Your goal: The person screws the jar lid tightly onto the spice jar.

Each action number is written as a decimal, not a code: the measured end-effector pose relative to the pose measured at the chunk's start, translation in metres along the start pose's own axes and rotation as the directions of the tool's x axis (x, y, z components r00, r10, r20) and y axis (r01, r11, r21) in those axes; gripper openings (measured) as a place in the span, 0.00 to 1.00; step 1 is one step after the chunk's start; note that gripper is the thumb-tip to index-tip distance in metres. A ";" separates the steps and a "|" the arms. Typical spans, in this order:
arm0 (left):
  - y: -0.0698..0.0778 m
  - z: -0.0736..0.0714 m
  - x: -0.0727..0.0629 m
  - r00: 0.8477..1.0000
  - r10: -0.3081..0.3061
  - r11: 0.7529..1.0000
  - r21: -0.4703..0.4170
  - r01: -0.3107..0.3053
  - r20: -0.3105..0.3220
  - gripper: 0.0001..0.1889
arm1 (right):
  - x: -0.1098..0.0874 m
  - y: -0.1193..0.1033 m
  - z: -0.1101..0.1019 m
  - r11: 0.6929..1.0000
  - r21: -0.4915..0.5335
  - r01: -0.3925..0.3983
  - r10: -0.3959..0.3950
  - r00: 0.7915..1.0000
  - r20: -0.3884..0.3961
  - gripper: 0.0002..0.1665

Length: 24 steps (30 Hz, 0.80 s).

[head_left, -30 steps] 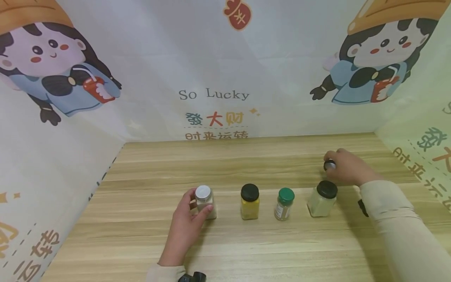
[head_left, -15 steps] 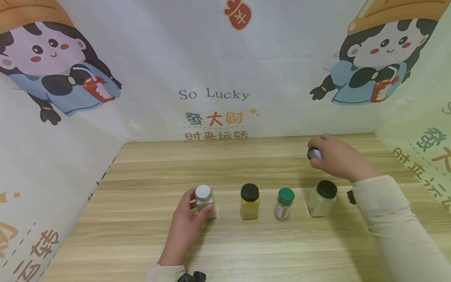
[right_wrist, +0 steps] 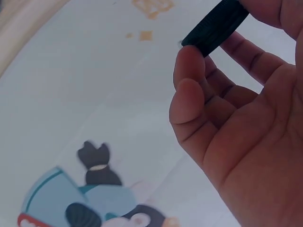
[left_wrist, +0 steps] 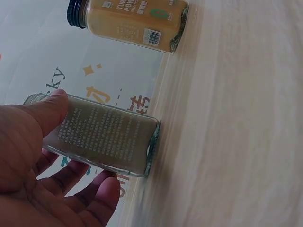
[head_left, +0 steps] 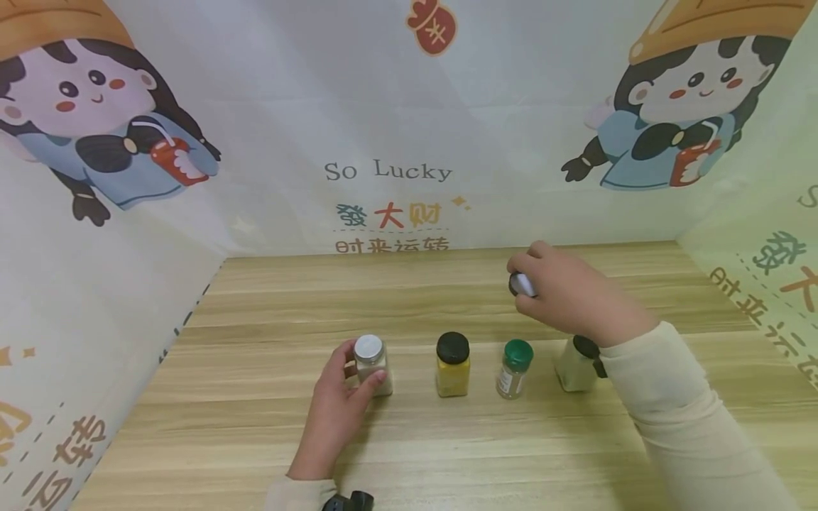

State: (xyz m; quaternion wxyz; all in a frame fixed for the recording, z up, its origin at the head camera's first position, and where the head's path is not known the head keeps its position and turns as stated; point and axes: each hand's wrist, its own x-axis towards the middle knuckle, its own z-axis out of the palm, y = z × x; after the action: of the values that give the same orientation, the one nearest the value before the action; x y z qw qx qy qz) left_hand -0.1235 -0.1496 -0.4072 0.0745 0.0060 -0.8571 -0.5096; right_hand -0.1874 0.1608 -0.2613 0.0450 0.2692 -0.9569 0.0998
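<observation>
In the head view my left hand [head_left: 341,401] grips a square glass jar [head_left: 373,369] of pale powder by its sides. The jar has a silver top and stands upright at the left of a row. Printed text covers the face of this jar [left_wrist: 102,132] in the left wrist view, where the thumb lies along its near edge. My right hand [head_left: 565,291] is raised behind the row and pinches a round dark screw lid [head_left: 522,284] with a pale face. Seen from the right wrist, the ridged rim of the lid [right_wrist: 215,26] sits between thumb and fingers.
Along the wooden table [head_left: 255,433] stand a black-capped jar of yellow powder [head_left: 453,376], a small green-capped bottle [head_left: 513,376] and a black-capped pale green jar [head_left: 573,369]. The right sleeve [head_left: 677,397] partly covers the last. A printed backdrop [head_left: 524,113] closes off the back.
My right hand has carried the lid leftward, from behind the pale green jar to behind the green-capped bottle. The left hand and its jar have stayed in place.
</observation>
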 end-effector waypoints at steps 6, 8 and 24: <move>0.000 0.000 0.000 1.000 -0.002 1.000 -0.003 0.002 0.003 0.32 | 0.007 -0.022 0.005 0.998 0.017 0.065 -0.065 0.998 0.008 0.18; 0.001 0.000 0.000 1.000 -0.004 1.000 0.001 0.004 0.003 0.33 | 0.010 -0.029 0.008 0.996 0.023 0.092 -0.092 0.996 0.010 0.17; -0.002 0.000 0.000 1.000 0.017 1.000 0.002 -0.017 -0.002 0.31 | 0.028 -0.083 0.038 0.944 -0.075 0.322 -0.324 0.946 -0.015 0.14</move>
State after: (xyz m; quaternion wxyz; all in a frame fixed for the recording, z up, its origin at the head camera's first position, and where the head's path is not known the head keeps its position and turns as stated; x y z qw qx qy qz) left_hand -0.1234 -0.1505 -0.4087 0.0800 -0.0008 -0.8575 -0.5081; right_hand -0.1688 0.0688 -0.2809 0.0833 0.4192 -0.9020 0.0603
